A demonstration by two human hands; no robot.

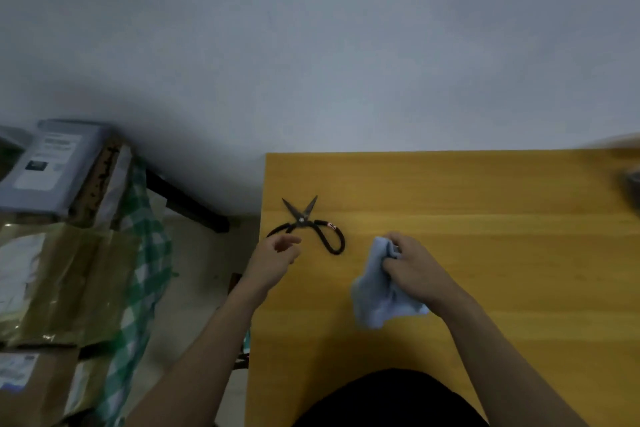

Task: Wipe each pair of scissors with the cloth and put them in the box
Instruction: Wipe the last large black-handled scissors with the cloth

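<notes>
On the table (450, 191), scissors (306, 224) lie open; right hand (412, 267) grips cloth (377, 302)

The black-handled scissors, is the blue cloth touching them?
Apart. The head view shows bare yellow table between the scissors and the cloth, held in the right hand.

Black-handled metal scissors (306, 224) are laid flat on the table, blades spread open. A crumpled pale-blue cloth (375, 291) is bunched just beside them.

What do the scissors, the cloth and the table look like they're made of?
Scissors: dark, dull metal blades; handles look wrapped in black cord or rubber, unclear which. Cloth: soft pale blue fabric, bunched in folds, perhaps microfibre. Table: yellow-orange wood or laminate, faint grain lines, smooth.
</notes>
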